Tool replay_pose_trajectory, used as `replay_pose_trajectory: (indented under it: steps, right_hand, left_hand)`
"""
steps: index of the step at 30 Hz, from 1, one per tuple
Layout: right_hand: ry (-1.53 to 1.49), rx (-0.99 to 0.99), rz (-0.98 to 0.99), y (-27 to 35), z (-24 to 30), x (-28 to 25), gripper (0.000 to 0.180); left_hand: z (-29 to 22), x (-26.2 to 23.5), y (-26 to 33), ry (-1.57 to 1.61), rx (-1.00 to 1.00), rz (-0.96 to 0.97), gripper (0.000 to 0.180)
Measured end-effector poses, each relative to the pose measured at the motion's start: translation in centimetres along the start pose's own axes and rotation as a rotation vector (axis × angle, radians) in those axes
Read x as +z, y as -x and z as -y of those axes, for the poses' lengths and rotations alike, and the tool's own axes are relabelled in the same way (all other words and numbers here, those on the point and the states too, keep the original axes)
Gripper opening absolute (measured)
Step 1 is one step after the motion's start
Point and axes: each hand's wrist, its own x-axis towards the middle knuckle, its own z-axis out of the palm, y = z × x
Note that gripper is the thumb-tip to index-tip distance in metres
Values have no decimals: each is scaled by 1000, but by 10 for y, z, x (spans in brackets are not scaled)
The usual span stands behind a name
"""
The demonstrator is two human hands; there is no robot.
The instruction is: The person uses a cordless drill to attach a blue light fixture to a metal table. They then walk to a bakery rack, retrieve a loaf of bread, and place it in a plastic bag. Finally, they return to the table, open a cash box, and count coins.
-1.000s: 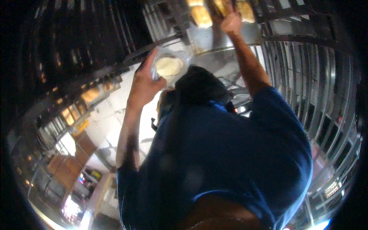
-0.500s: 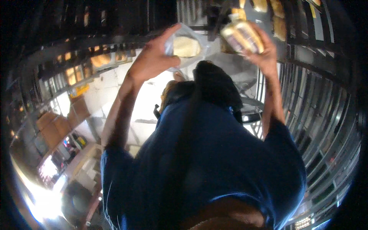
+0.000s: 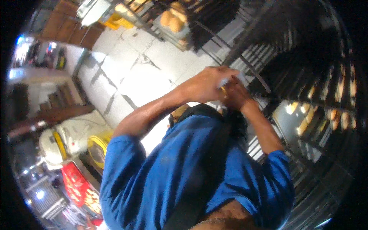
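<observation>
My left hand [image 3: 205,85] and my right hand [image 3: 235,95] meet in front of my body, fingers bent in and blurred a little. Between them shows a small bit of clear, whitish plastic [image 3: 224,81], which looks like part of a bag. Both hands seem closed on it. Whatever else they hold is hidden behind the fingers. Just beyond them stands a dark metal rack [image 3: 255,74].
Round bread rolls [image 3: 173,22] lie on a rack tray at the top. Long bread pieces [image 3: 304,124] sit on rack trays at the right. On the left are a cream-coloured machine [image 3: 76,132], a yellow round container [image 3: 97,147] and a red bag [image 3: 74,182]. The white tiled floor [image 3: 130,65] has dark cracks.
My hands were apart, the left with a clear bag holding bread, the right with packaged bread. Now they are together. The view has turned, bringing the racks to the right.
</observation>
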Motion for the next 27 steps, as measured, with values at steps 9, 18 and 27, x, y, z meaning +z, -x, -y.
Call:
replay_pose_trajectory:
  steps: [9,18,27]
  right_hand:
    - [186,102,300,-189,133,49,86]
    - [482,-494,593,-450,235,152,15]
    - [316,-1070,826,-701,440,203,13]
  left_hand:
    - [89,-164,229,-362,-237,-628,30]
    - [231,-301,430,-269,-980,-977,37]
    - [261,-404,560,705,-657,-1599,48]
